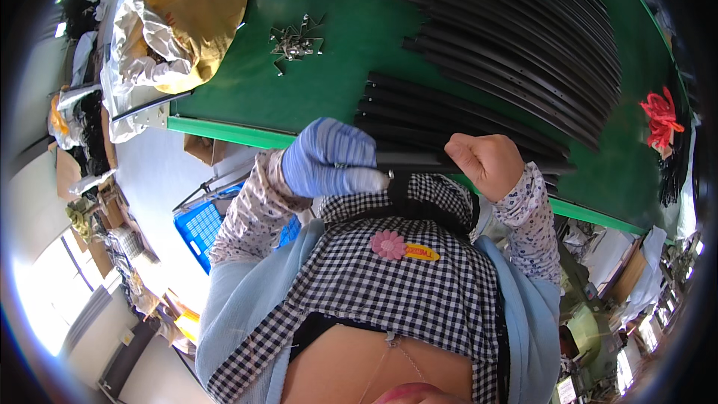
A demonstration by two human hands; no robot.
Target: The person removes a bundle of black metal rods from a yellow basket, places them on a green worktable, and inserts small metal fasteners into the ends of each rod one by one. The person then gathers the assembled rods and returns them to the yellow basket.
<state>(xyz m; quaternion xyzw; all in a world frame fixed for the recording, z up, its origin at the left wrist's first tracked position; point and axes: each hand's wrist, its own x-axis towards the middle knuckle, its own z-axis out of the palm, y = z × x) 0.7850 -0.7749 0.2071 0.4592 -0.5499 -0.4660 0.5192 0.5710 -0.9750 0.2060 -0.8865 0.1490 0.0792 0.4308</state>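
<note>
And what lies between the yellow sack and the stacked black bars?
A small heap of bent metal pieces on the green tabletop, in the head view.

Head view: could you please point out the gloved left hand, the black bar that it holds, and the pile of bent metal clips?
Gloved left hand (327,157): head view, middle of the hand.
Black bar (413,161): head view, its visible middle stretch.
Pile of bent metal clips (296,46): head view, its centre.
</note>
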